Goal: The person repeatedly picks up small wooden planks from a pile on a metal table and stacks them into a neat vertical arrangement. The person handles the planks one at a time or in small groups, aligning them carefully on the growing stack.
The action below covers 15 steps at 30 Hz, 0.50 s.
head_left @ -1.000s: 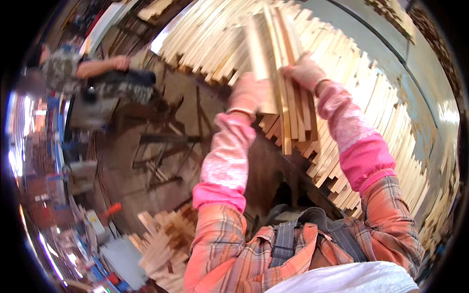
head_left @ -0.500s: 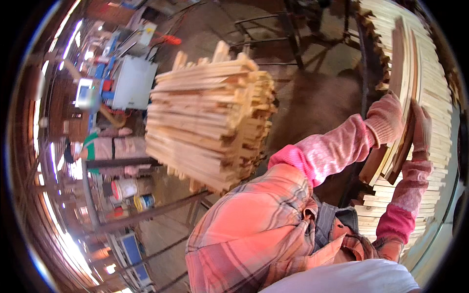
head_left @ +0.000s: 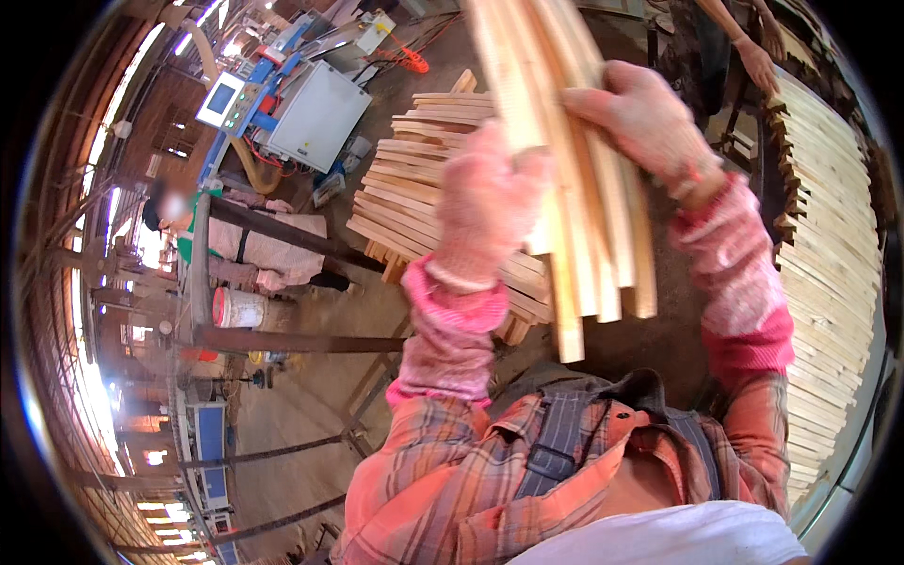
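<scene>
Between my two gloved hands is a bundle of several long wooden strips (head_left: 574, 207), held up off any surface with uneven ends toward me. My left hand (head_left: 485, 202) grips its left side, somewhat blurred. On the right side my right hand (head_left: 650, 127) clasps the strips, thumb laid over the top. Behind my left hand stands a stack of wooden strips (head_left: 395, 198), partly hidden by that hand and the bundle. To the right a long row of pale strips (head_left: 829, 273) lies side by side on a table.
A dark metal frame (head_left: 311, 339) stands left of the stack. Beyond it are a person in green and pink (head_left: 264, 240), a white bucket (head_left: 240, 309) and a machine with a grey cabinet (head_left: 315, 113). Another person's hand (head_left: 756, 66) reaches to the row's far end.
Both hands have lifted the strips off the row at the right and carried them left, toward the stack. My view has turned left. Another person's hands now show at the far right.
</scene>
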Motion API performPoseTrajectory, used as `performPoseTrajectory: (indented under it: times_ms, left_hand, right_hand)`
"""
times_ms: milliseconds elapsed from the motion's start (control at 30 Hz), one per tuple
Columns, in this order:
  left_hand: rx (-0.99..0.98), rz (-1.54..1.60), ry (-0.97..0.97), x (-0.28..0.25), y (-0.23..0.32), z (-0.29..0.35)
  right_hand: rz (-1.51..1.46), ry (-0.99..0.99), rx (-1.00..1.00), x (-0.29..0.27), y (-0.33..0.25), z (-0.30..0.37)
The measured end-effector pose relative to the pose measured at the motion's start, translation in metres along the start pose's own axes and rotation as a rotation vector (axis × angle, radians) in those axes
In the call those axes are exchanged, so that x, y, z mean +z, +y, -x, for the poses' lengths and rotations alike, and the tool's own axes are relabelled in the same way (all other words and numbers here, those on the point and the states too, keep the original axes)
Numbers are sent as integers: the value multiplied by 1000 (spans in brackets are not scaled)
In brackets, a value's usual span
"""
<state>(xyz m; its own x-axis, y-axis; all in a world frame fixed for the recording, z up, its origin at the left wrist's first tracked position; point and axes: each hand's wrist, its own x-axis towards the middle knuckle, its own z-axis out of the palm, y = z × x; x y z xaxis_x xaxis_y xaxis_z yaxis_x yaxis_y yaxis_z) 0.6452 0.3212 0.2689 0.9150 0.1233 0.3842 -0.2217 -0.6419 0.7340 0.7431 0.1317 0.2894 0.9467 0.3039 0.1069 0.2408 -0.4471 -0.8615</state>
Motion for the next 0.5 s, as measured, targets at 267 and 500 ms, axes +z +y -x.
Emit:
performPoseTrajectory:
  times_ms: [267, 500]
  left_hand:
    - [-352, 221, -167, -143, -190, -38]
    - [-101, -871, -394, -151, -301, -78]
  right_hand:
    - [144, -141, 45, 220, -44, -101]
    - [148, -153, 18, 372, -10, -106]
